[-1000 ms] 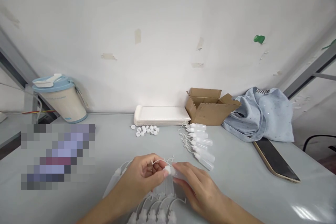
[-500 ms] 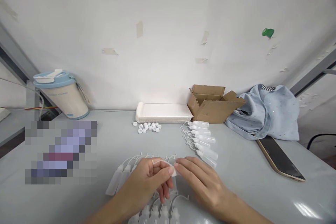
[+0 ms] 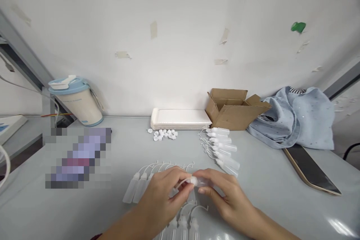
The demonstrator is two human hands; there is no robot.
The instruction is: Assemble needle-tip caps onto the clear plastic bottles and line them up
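Note:
Between my hands lies a small clear squeeze bottle (image 3: 201,182), held sideways with its white cap (image 3: 193,180) to the left. My left hand (image 3: 165,191) pinches the cap, from which a thin white strap curves under the fingers. My right hand (image 3: 232,197) grips the bottle's body with thumb and fingers. Behind and left of my left hand, similar bottles (image 3: 131,188) with curved straps lie in a row, partly hidden by it. Nearer the front edge is another row of bottles (image 3: 184,228), cut off by the picture's bottom.
Loose white caps (image 3: 164,134) lie before a stack of white padded sleeves (image 3: 180,118). More bottles (image 3: 225,150) lie right of them, near an open cardboard box (image 3: 239,116). A tumbler (image 3: 80,105) stands left; a blue cloth bag (image 3: 306,120) and a phone (image 3: 312,168) lie right.
My right hand has gone from fingers stretched out beside the left to gripping the bottle. The bottle now shows sideways between both hands. The view has shifted slightly left.

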